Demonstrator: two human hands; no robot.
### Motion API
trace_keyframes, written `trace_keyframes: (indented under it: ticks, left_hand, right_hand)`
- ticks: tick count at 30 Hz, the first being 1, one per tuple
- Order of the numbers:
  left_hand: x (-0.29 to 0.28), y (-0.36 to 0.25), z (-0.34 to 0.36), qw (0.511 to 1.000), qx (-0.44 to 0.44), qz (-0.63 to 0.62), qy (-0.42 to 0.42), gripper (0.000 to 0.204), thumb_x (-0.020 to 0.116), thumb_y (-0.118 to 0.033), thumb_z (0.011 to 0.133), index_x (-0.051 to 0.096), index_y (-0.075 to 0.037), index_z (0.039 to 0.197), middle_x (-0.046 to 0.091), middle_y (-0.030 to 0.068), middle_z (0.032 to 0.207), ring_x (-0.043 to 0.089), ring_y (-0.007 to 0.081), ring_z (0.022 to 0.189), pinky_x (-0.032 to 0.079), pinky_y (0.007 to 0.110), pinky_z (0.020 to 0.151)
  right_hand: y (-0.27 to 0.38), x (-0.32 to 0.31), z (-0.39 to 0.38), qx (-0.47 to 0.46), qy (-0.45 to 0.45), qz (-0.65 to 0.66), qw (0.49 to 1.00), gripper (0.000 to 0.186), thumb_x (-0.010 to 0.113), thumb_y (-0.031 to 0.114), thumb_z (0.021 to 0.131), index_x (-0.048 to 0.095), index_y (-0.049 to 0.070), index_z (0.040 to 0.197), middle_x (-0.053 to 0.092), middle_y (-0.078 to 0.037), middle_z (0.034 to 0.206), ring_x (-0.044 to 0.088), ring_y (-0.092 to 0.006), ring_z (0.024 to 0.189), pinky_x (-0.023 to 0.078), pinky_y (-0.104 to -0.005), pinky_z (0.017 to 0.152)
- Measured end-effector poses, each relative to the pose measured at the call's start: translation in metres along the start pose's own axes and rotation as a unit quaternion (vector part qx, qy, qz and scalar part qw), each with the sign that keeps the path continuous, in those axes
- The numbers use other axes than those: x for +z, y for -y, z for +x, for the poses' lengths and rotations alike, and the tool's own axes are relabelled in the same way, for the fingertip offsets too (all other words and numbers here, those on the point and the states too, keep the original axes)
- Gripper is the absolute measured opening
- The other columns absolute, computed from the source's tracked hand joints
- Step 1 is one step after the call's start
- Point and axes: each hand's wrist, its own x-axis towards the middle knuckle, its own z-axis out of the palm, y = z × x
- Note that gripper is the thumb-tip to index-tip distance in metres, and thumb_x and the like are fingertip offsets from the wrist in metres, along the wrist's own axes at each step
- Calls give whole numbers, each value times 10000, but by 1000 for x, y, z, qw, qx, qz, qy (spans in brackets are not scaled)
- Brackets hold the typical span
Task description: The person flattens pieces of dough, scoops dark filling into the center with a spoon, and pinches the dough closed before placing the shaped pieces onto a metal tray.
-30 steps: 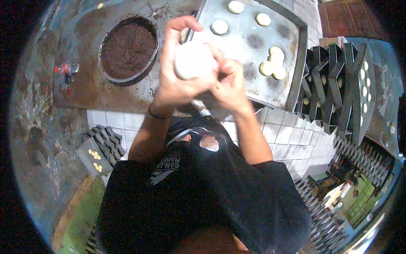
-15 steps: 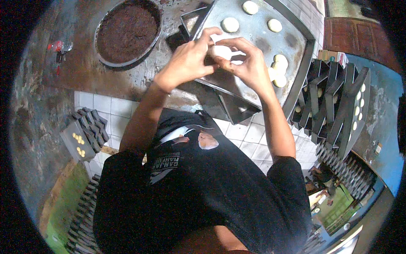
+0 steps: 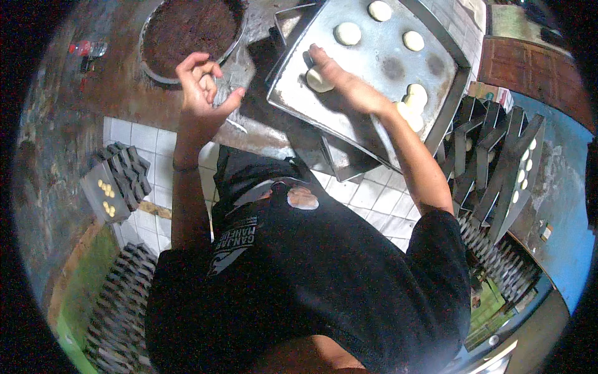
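Observation:
My left hand (image 3: pixel 202 93) is raised at the near right of a round pan of dark brown crumbly filling (image 3: pixel 190 34), fingers loosely curled and apart, with nothing visible in them. My right hand (image 3: pixel 349 84) reaches over a square metal tray (image 3: pixel 380 75), its fingers extended at a pale dough ball (image 3: pixel 320 80) on the tray's left part, touching it and partly covering it. Separate dough discs (image 3: pixel 347 33) lie along the back, and several touching pieces (image 3: pixel 411 109) lie at the right, partly behind my forearm.
Another tray (image 3: pixel 289 22) sticks out under the square one. Crosswise-stacked trays (image 3: pixel 492 156) stand at the right, some bearing dough; a smaller stack with yellow pieces (image 3: pixel 106 196) is at the left. A red-topped object (image 3: pixel 87 48) lies left of the round pan. White tiles (image 3: pixel 143 143) show below the worktop.
My hands were joined around a white dough ball. They have separated: my left hand moved leftward off the tray, and my right hand took the ball down onto the tray.

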Motion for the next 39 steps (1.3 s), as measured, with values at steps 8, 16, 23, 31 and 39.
trace_keyframes:
  ticks: [8, 16, 23, 31, 39]
  left_hand:
    - [22, -16, 2, 999, 2, -27, 33, 775, 810, 5, 807, 325, -66, 1408, 559, 67, 1102, 472, 63, 771, 417, 212, 693]
    - [69, -46, 7, 982, 93, 65, 151, 549, 767, -116, 838, 526, -58, 1328, 625, 132, 1134, 612, 290, 1067, 469, 406, 954]
    - [79, -42, -10, 942, 189, 179, 212, 514, 761, -222, 830, 599, -111, 1305, 589, 120, 1362, 467, 355, 1367, 293, 512, 1138]
    - [84, -48, -20, 880, 203, 280, 325, 751, 780, -342, 813, 501, -202, 1496, 237, 158, 1696, 110, 430, 1580, 30, 681, 1227]
    - [86, -49, -24, 902, 209, 257, 278, 750, 718, -399, 891, 445, -119, 1531, 229, 197, 1695, 75, 467, 1577, 4, 709, 1204]
  right_hand:
    - [-4, 38, -1, -141, -89, -411, 896, 741, 472, 438, 1074, 251, -33, 1601, 241, -237, 1680, 225, -386, 1564, 196, -497, 1279]
    - [34, 8, -66, -100, -185, -259, 943, 671, 631, 327, 1008, 393, 17, 1553, 419, -230, 1591, 398, -388, 1479, 340, -465, 1215]
    - [7, -46, -206, 188, -339, -405, 828, 489, 799, 181, 855, 666, 55, 1309, 667, -162, 1298, 663, -389, 1128, 538, -451, 944]
    - [-37, -46, -206, 207, -310, -425, 825, 445, 795, 176, 843, 687, 100, 1267, 687, -156, 1234, 682, -395, 1052, 557, -470, 882]
    - [19, -61, -225, 250, 14, 69, 966, 252, 747, 138, 888, 745, -12, 1091, 745, -16, 951, 648, -92, 861, 530, -285, 804]
